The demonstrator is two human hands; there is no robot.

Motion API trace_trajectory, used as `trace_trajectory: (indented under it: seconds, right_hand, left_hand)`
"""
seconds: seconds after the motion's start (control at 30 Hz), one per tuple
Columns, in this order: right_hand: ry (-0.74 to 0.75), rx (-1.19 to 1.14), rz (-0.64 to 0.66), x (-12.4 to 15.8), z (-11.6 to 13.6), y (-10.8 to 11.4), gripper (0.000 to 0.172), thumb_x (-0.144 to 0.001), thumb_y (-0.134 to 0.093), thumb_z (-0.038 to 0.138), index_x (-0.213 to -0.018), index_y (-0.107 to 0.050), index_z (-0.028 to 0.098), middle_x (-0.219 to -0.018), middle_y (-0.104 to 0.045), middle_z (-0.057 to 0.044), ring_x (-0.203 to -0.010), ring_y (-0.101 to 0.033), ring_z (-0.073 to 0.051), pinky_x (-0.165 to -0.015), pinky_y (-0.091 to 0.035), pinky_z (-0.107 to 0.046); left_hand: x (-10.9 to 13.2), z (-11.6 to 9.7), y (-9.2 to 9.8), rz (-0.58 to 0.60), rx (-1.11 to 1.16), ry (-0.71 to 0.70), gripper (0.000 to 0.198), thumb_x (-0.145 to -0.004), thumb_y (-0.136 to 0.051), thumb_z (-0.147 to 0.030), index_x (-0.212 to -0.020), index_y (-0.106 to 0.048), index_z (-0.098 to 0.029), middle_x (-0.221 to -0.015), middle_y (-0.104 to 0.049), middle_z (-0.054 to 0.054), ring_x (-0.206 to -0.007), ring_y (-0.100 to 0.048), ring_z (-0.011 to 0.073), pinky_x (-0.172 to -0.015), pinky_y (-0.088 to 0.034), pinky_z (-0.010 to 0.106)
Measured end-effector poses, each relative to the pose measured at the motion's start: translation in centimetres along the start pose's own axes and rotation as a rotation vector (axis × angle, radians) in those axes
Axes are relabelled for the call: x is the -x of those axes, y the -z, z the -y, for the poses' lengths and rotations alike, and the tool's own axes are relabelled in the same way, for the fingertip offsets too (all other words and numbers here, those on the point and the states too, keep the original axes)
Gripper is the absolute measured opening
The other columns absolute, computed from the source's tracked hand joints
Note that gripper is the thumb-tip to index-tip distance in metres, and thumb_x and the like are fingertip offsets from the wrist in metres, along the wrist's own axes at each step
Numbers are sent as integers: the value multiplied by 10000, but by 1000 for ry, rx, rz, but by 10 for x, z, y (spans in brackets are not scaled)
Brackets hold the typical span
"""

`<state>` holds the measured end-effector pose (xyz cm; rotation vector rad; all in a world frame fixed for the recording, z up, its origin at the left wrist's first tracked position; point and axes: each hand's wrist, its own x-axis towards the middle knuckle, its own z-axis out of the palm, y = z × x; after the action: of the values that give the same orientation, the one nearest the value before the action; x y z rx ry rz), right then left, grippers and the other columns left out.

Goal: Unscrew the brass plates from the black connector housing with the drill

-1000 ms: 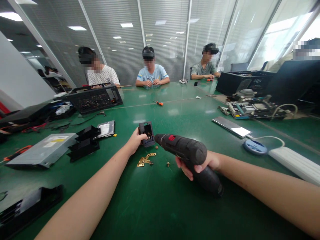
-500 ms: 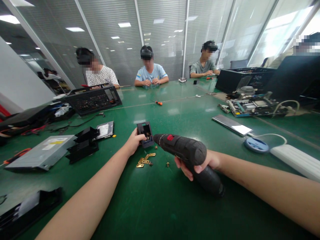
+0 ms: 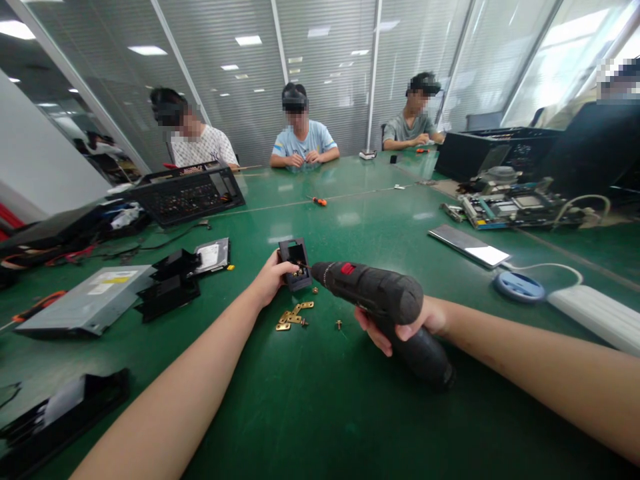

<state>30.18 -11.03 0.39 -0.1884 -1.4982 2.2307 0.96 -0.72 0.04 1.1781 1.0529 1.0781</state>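
Observation:
My left hand (image 3: pixel 273 277) is closed round the left side of a small black open-fronted plastic box (image 3: pixel 299 283), its thumb reaching over the near side. Brass-coloured bits show inside the box, too small to make out. My right hand (image 3: pixel 395 323) grips a black cordless drill (image 3: pixel 370 290) with a red switch by its handle. The drill's nose points left at the box opening; whether the bit touches anything inside I cannot tell. Just below the box lie several brass plates (image 3: pixel 294 317) and small screws, one screw (image 3: pixel 339 325) lying apart to the right.
To the left are a metal disc drive (image 3: pixel 90 300), black brackets (image 3: pixel 170 293) and a hard drive (image 3: pixel 213 255). A phone (image 3: pixel 467 245), blue disc (image 3: pixel 519 287) and circuit board (image 3: pixel 515 203) lie right. An orange screwdriver (image 3: pixel 319 201) lies farther back. Three people sit opposite.
The view has shifted slightly. Both hands keep their holds, and the drill stays aimed at the box with almost no change between them.

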Motion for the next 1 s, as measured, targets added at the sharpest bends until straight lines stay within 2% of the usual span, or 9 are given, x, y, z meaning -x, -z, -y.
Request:
trace_trajectory:
  seconds: [0.23, 0.4, 0.7, 0.83, 1.0]
  right_hand:
    - [-1, 12, -22, 0, 5, -7, 491, -680, -918, 287, -1071, -683, 104, -749, -784, -34, -588, -719, -160, -630, -571, -264]
    - [2, 28, -34, -1, 4, -10, 480, -677, -922, 269, -1058, -687, 96, -732, -785, -41, -574, -718, -162, -618, -574, -266]
    - [17, 22, -1, -2, -4, -1, 511, -665, -939, 310, -1056, -689, 97, -729, -782, -43, -600, -735, -180, -604, -589, -275]
    - [20, 17, 9, -2, -9, 3, 538, -655, -943, 330, -1073, -684, 112, -716, -771, -25, -588, -725, -180, -585, -581, -276]
    - [1, 28, -1, -1, -5, 0, 522, -658, -940, 310, -1067, -683, 112, -740, -780, -36, -610, -730, -180, -602, -569, -269]
  left_hand:
    - [-2, 1, 1, -17, -43, -2, 550, -549, -687, -198, -1090, -595, -212, -916, -709, 17, -843, -670, 253, -723, -530, 371]
    - [-4, 3, 1, -26, -52, -6, 613, -498, -645, -170, -1108, -601, -204, -907, -703, 27, -845, -657, 259, -706, -517, 365]
    - [-9, 8, 4, -44, -89, -11, 570, -504, -629, -183, -1072, -607, -216, -829, -665, -4, -766, -630, 217, -642, -485, 314]
    - [-12, 11, 7, -53, -91, 5, 575, -509, -630, -178, -1082, -613, -223, -806, -662, -12, -748, -628, 211, -657, -498, 320]
    - [-9, 7, 5, -20, -49, 24, 599, -515, -667, -159, -1106, -599, -228, -900, -712, 10, -857, -682, 239, -725, -534, 349]
